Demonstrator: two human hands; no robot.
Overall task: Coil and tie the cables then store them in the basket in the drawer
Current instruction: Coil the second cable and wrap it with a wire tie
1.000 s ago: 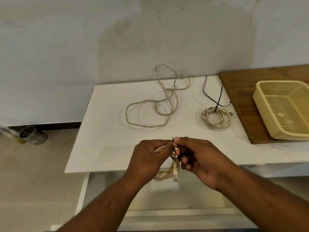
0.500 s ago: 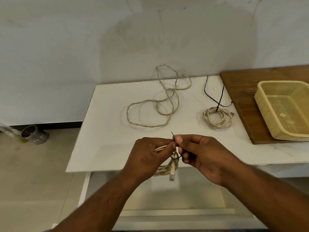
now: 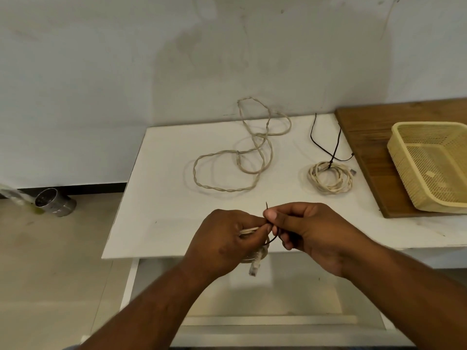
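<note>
**Held, near edge of table**
- Left hand: fingers curled round a small coiled cream cable. The bundle hangs below the palm with its clear plug end pointing down, over the near edge of the white table.
- Right hand: thumb and forefinger pinch a thin black tie wire right beside the left fingertips; the other fingers are curled in. The wire loops under the coil, and its short free tip stands up above the pinch.

**On the table**
- Long twisted cream cable: loose and uncoiled, in open loops at far centre, its far loop against the wall.
- Second coiled cream cable: lies flat to the right, with a thin black cord at its far side trailing towards the wall.

**Right side**
- Brown wooden board: overlaps the table's right end.
- Pale yellow plastic mesh basket: stands on the board, well apart from both hands.

**Below**
- White open drawer: beneath the hands.

**Floor, left**
- Metal cylinder: lying near the wall.
</note>
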